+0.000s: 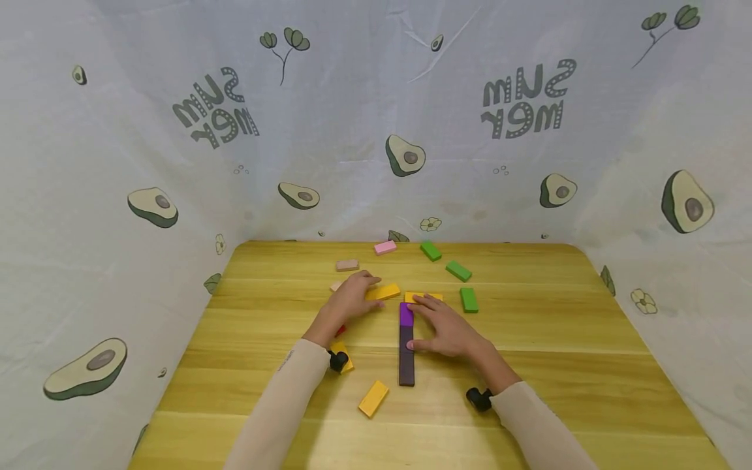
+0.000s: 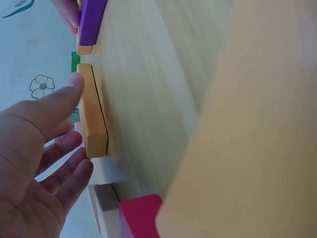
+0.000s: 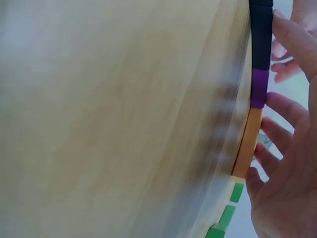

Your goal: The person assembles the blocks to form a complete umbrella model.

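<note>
My left hand [image 1: 350, 297] has its thumb on one side of a yellow block [image 1: 388, 291] and its fingers on the other, pinching it, as the left wrist view shows with the orange-looking block [image 2: 93, 114]. To the right, my right hand [image 1: 449, 329] rests its fingertips on a second yellow block [image 1: 433, 297] and the purple block [image 1: 405, 315]. Its thumb touches the black blocks [image 1: 406, 369], lined up end to end with the purple one. That second yellow block lies crosswise at the purple end.
Green blocks [image 1: 458, 271] lie at the back right. A pink block [image 1: 385, 247] and a beige block [image 1: 347, 265] are toward the back. Loose yellow blocks [image 1: 373, 399] lie nearer, one partly under the left wrist. A red block [image 2: 141, 215] sits beside the left hand.
</note>
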The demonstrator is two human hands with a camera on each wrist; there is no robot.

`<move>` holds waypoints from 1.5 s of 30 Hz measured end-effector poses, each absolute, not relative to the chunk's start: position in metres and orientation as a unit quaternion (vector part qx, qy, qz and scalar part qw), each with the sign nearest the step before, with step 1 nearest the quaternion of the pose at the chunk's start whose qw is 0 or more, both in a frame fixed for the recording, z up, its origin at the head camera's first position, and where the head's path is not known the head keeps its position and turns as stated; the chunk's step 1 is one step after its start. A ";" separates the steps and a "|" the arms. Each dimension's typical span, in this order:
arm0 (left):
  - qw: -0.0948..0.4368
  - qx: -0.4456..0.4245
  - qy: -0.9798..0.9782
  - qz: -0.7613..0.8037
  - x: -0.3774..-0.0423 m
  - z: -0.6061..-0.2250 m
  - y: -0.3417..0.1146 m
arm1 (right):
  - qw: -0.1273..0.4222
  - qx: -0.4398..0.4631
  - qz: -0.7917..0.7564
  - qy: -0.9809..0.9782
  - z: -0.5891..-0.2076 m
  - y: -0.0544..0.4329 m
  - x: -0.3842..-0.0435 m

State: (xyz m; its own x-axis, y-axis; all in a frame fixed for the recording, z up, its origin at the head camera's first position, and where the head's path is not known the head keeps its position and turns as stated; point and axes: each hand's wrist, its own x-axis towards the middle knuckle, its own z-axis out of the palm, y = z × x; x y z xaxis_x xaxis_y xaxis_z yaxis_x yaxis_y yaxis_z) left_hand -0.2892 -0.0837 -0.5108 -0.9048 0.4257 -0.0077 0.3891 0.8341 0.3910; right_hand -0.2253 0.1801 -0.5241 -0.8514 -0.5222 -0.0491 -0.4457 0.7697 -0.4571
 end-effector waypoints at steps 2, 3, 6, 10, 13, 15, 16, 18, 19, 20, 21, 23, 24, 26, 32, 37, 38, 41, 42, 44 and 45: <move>0.056 0.212 0.956 0.196 -0.292 -0.513 -0.084 | 0.087 -0.258 -0.221 0.936 -0.524 0.180 -0.225; 0.059 0.212 0.955 0.197 -0.293 -0.514 -0.084 | 0.087 -0.258 -0.220 0.937 -0.525 0.180 -0.225; 0.064 0.215 0.954 0.201 -0.296 -0.515 -0.083 | 0.086 -0.258 -0.220 0.937 -0.524 0.180 -0.226; 0.066 0.225 0.952 0.197 -0.298 -0.516 -0.082 | 0.086 -0.258 -0.220 0.937 -0.524 0.181 -0.226; 0.070 0.228 0.952 0.193 -0.298 -0.517 -0.081 | 0.086 -0.258 -0.218 0.937 -0.524 0.181 -0.227; 0.071 0.229 0.951 0.194 -0.298 -0.516 -0.080 | 0.087 -0.258 -0.218 0.937 -0.524 0.181 -0.227; 0.070 0.230 0.951 0.195 -0.298 -0.516 -0.080 | 0.086 -0.258 -0.218 0.937 -0.524 0.181 -0.227; 0.068 0.235 0.950 0.196 -0.298 -0.515 -0.079 | 0.086 -0.257 -0.221 0.937 -0.523 0.181 -0.227; 0.066 0.240 0.949 0.194 -0.298 -0.515 -0.079 | 0.087 -0.257 -0.222 0.937 -0.523 0.181 -0.227; 0.064 0.245 0.948 0.193 -0.297 -0.514 -0.078 | 0.086 -0.257 -0.223 0.936 -0.522 0.181 -0.226; 0.062 0.250 0.947 0.192 -0.297 -0.513 -0.078 | 0.085 -0.257 -0.224 0.936 -0.522 0.181 -0.226; 0.058 0.258 0.946 0.186 -0.297 -0.512 -0.076 | 0.085 -0.258 -0.224 0.936 -0.522 0.181 -0.226; 0.056 0.262 0.946 0.182 -0.297 -0.511 -0.075 | 0.085 -0.257 -0.224 0.936 -0.522 0.181 -0.226; 0.053 0.263 0.947 0.177 -0.297 -0.508 -0.073 | 0.084 -0.256 -0.224 0.937 -0.522 0.181 -0.227; 0.063 0.250 0.952 0.168 -0.296 -0.505 -0.069 | 0.088 -0.258 -0.226 0.935 -0.524 0.181 -0.227; 0.072 0.248 0.951 0.170 -0.297 -0.505 -0.066 | 0.088 -0.255 -0.227 0.936 -0.524 0.181 -0.226; 0.073 0.248 0.950 0.173 -0.297 -0.506 -0.066 | 0.089 -0.253 -0.227 0.936 -0.523 0.180 -0.226; 0.080 0.249 0.948 0.180 -0.297 -0.506 -0.065 | 0.093 -0.250 -0.228 0.936 -0.523 0.180 -0.226; 0.082 0.249 0.948 0.180 -0.297 -0.507 -0.065 | 0.093 -0.250 -0.228 0.936 -0.523 0.180 -0.225; 0.086 0.248 0.948 0.179 -0.297 -0.507 -0.064 | 0.093 -0.251 -0.227 0.936 -0.523 0.180 -0.225; 0.088 0.247 0.948 0.178 -0.297 -0.507 -0.064 | 0.092 -0.251 -0.227 0.936 -0.523 0.180 -0.225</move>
State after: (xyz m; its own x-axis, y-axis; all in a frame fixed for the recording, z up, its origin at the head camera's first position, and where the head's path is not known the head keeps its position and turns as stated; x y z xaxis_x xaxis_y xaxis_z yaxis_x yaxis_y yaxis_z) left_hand -0.2965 -0.0638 -0.5074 -0.8622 0.5005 -0.0783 0.4381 0.8143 0.3807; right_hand -0.2254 0.1804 -0.5227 -0.8566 -0.5126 -0.0584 -0.4290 0.7706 -0.4714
